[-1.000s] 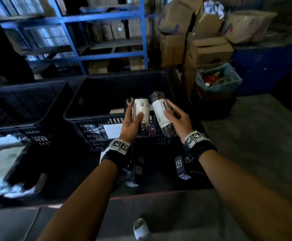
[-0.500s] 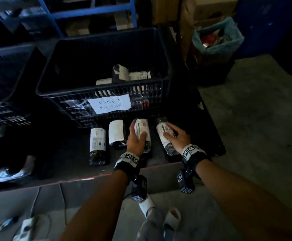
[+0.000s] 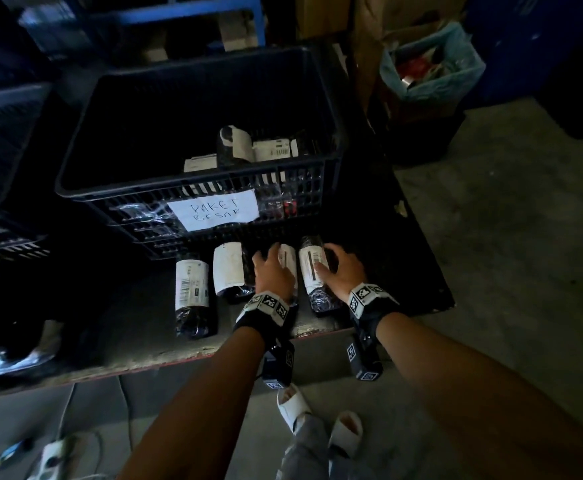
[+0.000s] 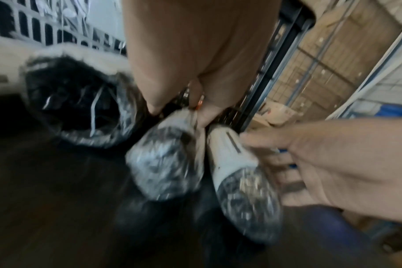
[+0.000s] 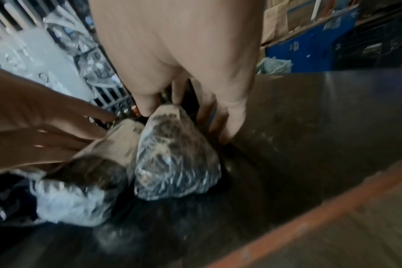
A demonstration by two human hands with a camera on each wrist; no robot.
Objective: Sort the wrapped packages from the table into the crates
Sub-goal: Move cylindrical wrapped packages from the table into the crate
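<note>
Head view, dim light. Four wrapped packages lie in a row on the dark table (image 3: 151,323), centre of the frame, just in front of the black crate (image 3: 193,188) that carries a paper label (image 3: 214,209) reading "PAKET BESAR". From left to right: first package (image 3: 192,292), second package (image 3: 229,271), third package (image 3: 288,265), fourth package (image 3: 312,271). All are dark rolls in clear film with white shipping labels, lying lengthwise toward the crate. Left hand (image 3: 274,273) is draped over the third package, fingers curled down around its left side; the wrist view shows the thumb and fingers closed on the roll's far end. Right hand (image 3: 340,271) sits on the fourth package, thumb on its label, fingers curved over its right side down toward the table. The two held packages lie side by side, nearly touching. More labelled packages rest inside the crate at its near right corner. A second crate (image 3: 2,140) shows at the left edge. A bin with a blue liner (image 3: 463,64) stands at upper right. Both wrist views are motion-blurred.
</note>
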